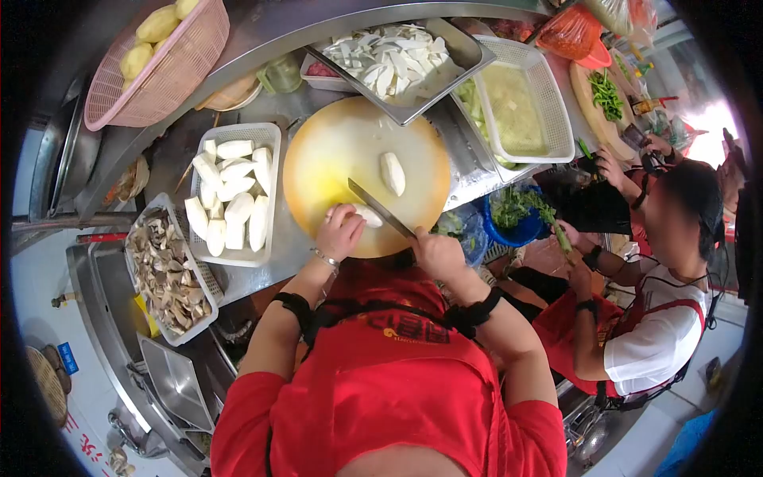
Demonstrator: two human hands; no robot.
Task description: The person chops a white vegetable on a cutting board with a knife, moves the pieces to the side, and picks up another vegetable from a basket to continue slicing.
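My left hand [339, 230] presses a peeled white vegetable piece [368, 215] down on the round yellow cutting board [334, 155]. My right hand [436, 253] grips a knife [380, 208] whose blade lies across that piece. A second peeled white piece [393, 173] lies loose on the board, just beyond the blade.
A white basket [266, 135] of peeled white pieces stands left of the board; a tray of mushrooms [168, 273] is nearer left. A metal tray of white slices [393, 60] and a white basket [548, 95] sit beyond. A co-worker [660, 318] handles greens at right.
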